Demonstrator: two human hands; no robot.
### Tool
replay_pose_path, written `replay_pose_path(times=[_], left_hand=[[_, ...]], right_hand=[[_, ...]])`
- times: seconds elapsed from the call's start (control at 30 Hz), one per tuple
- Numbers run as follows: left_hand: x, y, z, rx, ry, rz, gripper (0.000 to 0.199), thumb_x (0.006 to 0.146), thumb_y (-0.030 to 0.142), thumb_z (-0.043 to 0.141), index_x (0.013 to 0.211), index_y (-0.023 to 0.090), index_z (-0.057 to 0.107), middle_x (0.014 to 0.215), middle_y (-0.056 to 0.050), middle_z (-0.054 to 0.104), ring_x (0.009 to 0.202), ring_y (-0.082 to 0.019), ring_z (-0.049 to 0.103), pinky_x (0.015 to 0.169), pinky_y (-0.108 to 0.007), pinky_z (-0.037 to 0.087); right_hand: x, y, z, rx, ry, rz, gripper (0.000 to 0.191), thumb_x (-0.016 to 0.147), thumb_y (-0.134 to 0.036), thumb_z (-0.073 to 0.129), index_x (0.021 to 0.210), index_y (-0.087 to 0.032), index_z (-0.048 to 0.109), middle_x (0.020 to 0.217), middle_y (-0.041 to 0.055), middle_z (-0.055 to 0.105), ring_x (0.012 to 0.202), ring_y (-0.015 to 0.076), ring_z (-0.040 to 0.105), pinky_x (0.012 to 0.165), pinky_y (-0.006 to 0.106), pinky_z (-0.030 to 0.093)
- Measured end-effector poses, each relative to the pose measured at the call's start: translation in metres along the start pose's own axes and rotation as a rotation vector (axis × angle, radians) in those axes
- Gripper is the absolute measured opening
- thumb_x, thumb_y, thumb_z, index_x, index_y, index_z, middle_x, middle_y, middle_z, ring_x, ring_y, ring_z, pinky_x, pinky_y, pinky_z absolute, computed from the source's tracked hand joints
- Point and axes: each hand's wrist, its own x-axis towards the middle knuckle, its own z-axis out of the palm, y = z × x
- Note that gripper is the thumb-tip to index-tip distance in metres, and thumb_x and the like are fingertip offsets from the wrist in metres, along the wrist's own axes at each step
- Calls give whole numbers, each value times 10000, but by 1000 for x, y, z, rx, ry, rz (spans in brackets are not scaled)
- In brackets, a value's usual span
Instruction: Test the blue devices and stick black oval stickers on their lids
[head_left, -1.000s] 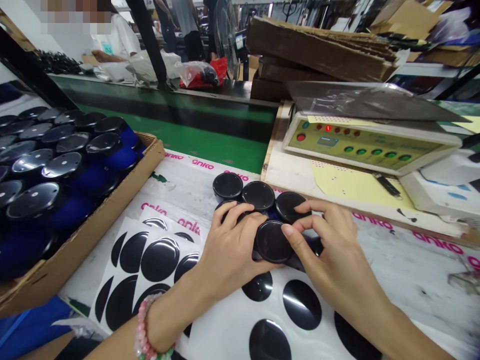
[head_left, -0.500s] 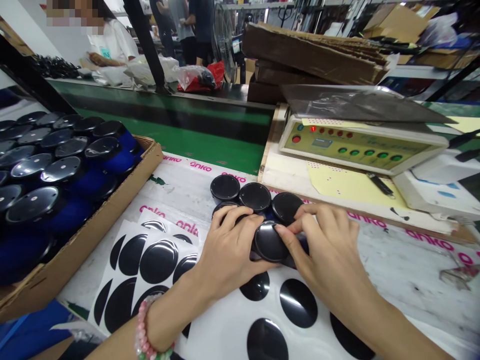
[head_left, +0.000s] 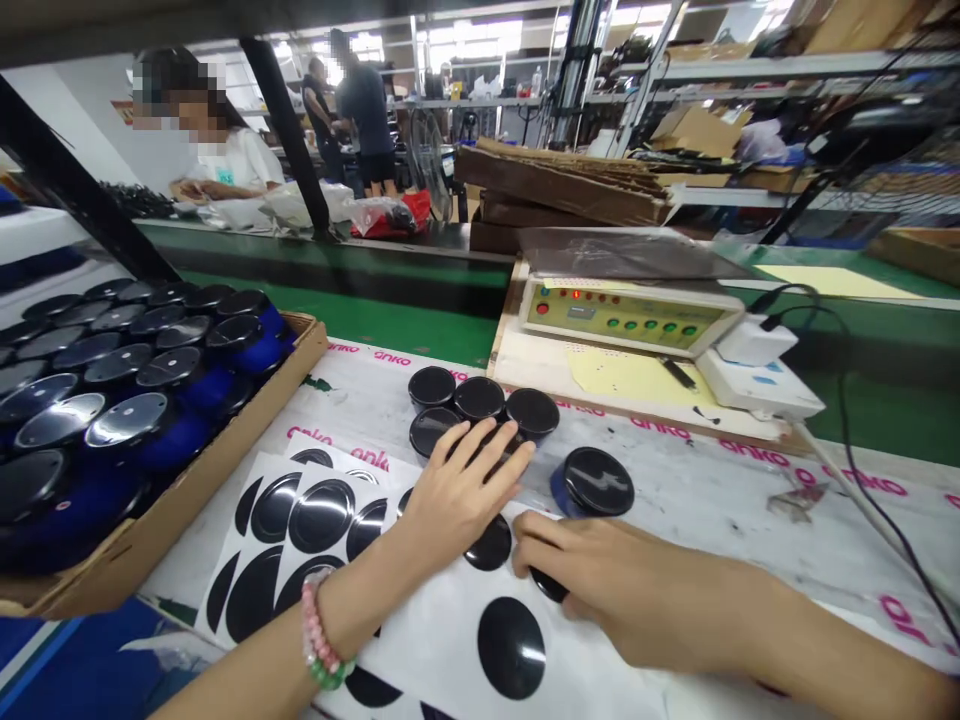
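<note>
My left hand (head_left: pixel 469 485) rests with spread fingers over a small group of dark round containers (head_left: pixel 479 397) that have black disc tops; one is partly hidden under my fingers. My right hand (head_left: pixel 600 575) is low over a white sticker sheet (head_left: pixel 442 620), fingers curled at the edge of a black round sticker (head_left: pixel 550 584), which they partly cover. Another sticker (head_left: pixel 511 648) lies flat nearer me. A blue container with a glossy black top (head_left: pixel 598 480) stands alone just beyond my right hand. More sticker sheets (head_left: pixel 321 515) overlap to the left.
A cardboard tray (head_left: pixel 217 440) full of blue, black-topped containers stands at left. A control box with buttons (head_left: pixel 630 322) sits on a wooden board behind, with a white power adapter (head_left: pixel 761 370) and cables at right. A person in white (head_left: pixel 244 165) sits across the green belt (head_left: pixel 420 305).
The black-topped container between my hands now stands apart to the right. My right hand has left it and dropped to the sticker sheet. My left fingers have spread, and the view has tilted up.
</note>
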Motion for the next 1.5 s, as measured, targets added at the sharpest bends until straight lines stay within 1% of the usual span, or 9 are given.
replay_pose_path(times=[0.17, 0.27, 0.37, 0.5, 0.63, 0.8, 1.0, 1.17, 1.5], left_hand=[[-1, 2, 2, 6, 43, -17, 361, 909, 219, 493, 1269, 209, 512, 1341, -55, 526, 1223, -235, 479, 1006, -399, 346], [0, 3, 1, 24, 54, -14, 362, 899, 213, 506, 1260, 211, 521, 1325, -70, 540, 1215, -234, 491, 996, -402, 365], [1, 4, 0, 42, 53, -8, 361, 895, 207, 505, 1255, 211, 528, 1310, -79, 553, 1202, -240, 504, 983, -406, 383], [1, 6, -1, 40, 64, -9, 362, 878, 186, 517, 1238, 210, 541, 1292, -93, 565, 1189, -250, 515, 968, -413, 399], [10, 5, -13, -98, 33, -96, 440, 849, 238, 546, 1280, 177, 481, 1292, -116, 547, 1188, -244, 501, 999, -424, 383], [47, -5, -25, -205, -39, -257, 565, 706, 350, 656, 1209, 141, 505, 1284, -140, 505, 1224, -296, 429, 1034, -469, 343], [73, -13, 3, -289, -104, -368, 482, 624, 329, 688, 1060, 155, 578, 1078, -97, 617, 1121, -311, 493, 992, -504, 366], [67, -12, 10, -361, -58, -421, 486, 625, 313, 702, 1076, 183, 578, 1127, -63, 614, 1175, -297, 451, 1018, -482, 333], [68, -12, 9, -398, -68, -433, 435, 645, 316, 723, 1029, 174, 576, 1091, -41, 628, 1150, -254, 465, 1013, -422, 330]], right_hand=[[1, -12, -7, -24, -208, -159, 84, 837, -212, 520, 829, -229, 601, 794, 43, 620, 684, 205, 568, 606, 325, 416], [3, -16, -15, -99, -408, -378, 227, 782, -40, 477, 821, -235, 586, 823, 28, 623, 650, 184, 555, 586, 310, 408], [-7, -6, -29, -172, -462, -475, 298, 786, 20, 403, 814, -236, 554, 817, 14, 613, 647, 181, 538, 576, 311, 397], [-26, 23, -63, 18, -187, -160, 186, 904, -235, 442, 742, -243, 531, 652, -8, 582, 522, 153, 506, 472, 284, 361], [-10, 48, -85, 359, 123, 274, 294, 771, -538, 610, 722, -249, 578, 621, -8, 580, 497, 142, 489, 450, 265, 367], [52, 69, -37, 917, 78, 495, 345, 700, -510, 707, 690, -193, 570, 651, -24, 554, 612, 121, 490, 609, 258, 395], [78, 77, 20, 1155, -49, 561, 374, 757, -529, 636, 772, -159, 585, 794, 26, 593, 796, 171, 532, 766, 322, 408], [69, 73, 29, 1111, -23, 687, 327, 763, -507, 636, 757, -187, 564, 787, 1, 558, 790, 169, 506, 719, 290, 385], [67, 74, 33, 1061, -58, 699, 323, 800, -507, 588, 725, -201, 518, 757, -11, 530, 738, 154, 477, 663, 271, 363]])
